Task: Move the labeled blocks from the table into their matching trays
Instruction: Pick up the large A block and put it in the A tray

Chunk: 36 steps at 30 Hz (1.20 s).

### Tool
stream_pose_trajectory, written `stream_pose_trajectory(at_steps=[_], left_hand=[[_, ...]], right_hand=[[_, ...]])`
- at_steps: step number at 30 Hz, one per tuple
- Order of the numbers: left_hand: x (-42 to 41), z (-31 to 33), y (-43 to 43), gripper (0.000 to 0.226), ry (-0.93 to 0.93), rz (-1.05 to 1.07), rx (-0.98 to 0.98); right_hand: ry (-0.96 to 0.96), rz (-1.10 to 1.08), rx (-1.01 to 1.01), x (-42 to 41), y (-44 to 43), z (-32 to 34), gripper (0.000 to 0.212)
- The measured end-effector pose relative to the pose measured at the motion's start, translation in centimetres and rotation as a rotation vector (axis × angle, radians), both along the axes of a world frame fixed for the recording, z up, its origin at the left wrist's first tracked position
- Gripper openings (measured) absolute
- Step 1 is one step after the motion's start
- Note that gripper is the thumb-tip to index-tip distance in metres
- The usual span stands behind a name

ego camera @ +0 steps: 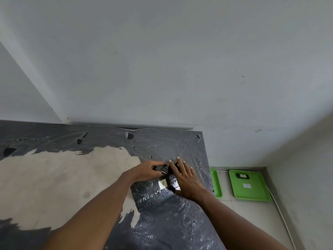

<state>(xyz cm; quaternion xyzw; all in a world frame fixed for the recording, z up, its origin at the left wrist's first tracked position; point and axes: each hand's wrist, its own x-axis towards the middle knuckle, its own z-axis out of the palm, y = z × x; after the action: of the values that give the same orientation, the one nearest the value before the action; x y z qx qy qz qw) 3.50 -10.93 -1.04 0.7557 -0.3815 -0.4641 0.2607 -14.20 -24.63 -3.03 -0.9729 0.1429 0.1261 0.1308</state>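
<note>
A large block wrapped in shiny black film [149, 193] lies on the table [54, 177], with a white label [162, 184] reading "A" on top. My left hand [146, 171] grips the block's far edge, fingers curled around a dark part of it. My right hand [185, 179] presses flat on the block's right side, fingers spread. Two green trays sit on the floor to the right of the table: a near one [216, 183], partly hidden by the table edge, and a farther one [249, 185] holding a small black block and a white label.
The table is covered with torn black film, bare beige wood showing at the left. White walls stand close behind and to the right. A white cable [281, 213] runs along the tiled floor beside the trays.
</note>
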Motion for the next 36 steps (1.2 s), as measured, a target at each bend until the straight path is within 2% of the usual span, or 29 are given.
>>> stream_pose_trajectory(at_steps=[5, 10, 12, 15, 18, 23, 27, 29, 31, 33, 34, 36], left_hand=[[0.2, -0.4, 0.8, 0.046, -0.172, 0.040, -0.025], [-1.1, -1.1, 2.2, 0.043, -0.712, 0.159, -0.030], [-1.8, -1.7, 3.2, 0.042, -0.822, 0.157, -0.046], [-2.5, -2.3, 4.5, 0.063, -0.827, 0.098, 0.036], [-2.8, -2.6, 5.2, 0.082, -0.808, 0.040, 0.076], [-3.0, -3.0, 5.0, 0.071, -0.812, -0.073, 0.131], [-1.5, -2.8, 4.7, 0.066, -0.861, -0.264, 0.146], [-0.7, -2.6, 4.7, 0.069, -0.920, -0.268, 0.164], [-1.0, -2.3, 4.3, 0.069, -0.928, -0.117, 0.201], [-2.5, -2.1, 3.5, 0.063, -0.879, 0.204, 0.237], [-3.4, -2.1, 3.1, 0.062, -0.795, 0.414, 0.251], [-4.8, -2.1, 2.4, 0.062, -0.492, 0.740, 0.214]], right_hand=[[0.021, -0.067, 0.101, 1.9, 0.5, -0.5, 0.112], [0.110, -0.065, 0.155, 3.4, -0.9, -0.1, 0.117], [0.138, -0.084, 0.185, 3.8, -1.2, -0.2, 0.106], [0.138, -0.154, 0.225, 3.8, -0.8, -0.9, 0.086], [0.125, -0.164, 0.215, 3.7, -0.2, -1.4, 0.084], [0.074, -0.165, 0.193, 3.4, -0.2, -1.0, 0.078], [-0.124, -0.154, 0.028, 2.0, -0.6, -0.1, 0.043], [-0.166, -0.162, -0.006, 1.6, -0.9, -0.2, 0.040], [-0.158, -0.166, 0.074, 1.7, -0.9, -0.4, 0.053], [-0.103, -0.161, 0.132, 2.1, -0.3, -0.7, 0.064], [-0.093, -0.172, 0.118, 2.3, 0.1, -0.8, 0.064], [-0.130, -0.236, 0.074, 2.6, 0.8, -1.0, 0.056]])
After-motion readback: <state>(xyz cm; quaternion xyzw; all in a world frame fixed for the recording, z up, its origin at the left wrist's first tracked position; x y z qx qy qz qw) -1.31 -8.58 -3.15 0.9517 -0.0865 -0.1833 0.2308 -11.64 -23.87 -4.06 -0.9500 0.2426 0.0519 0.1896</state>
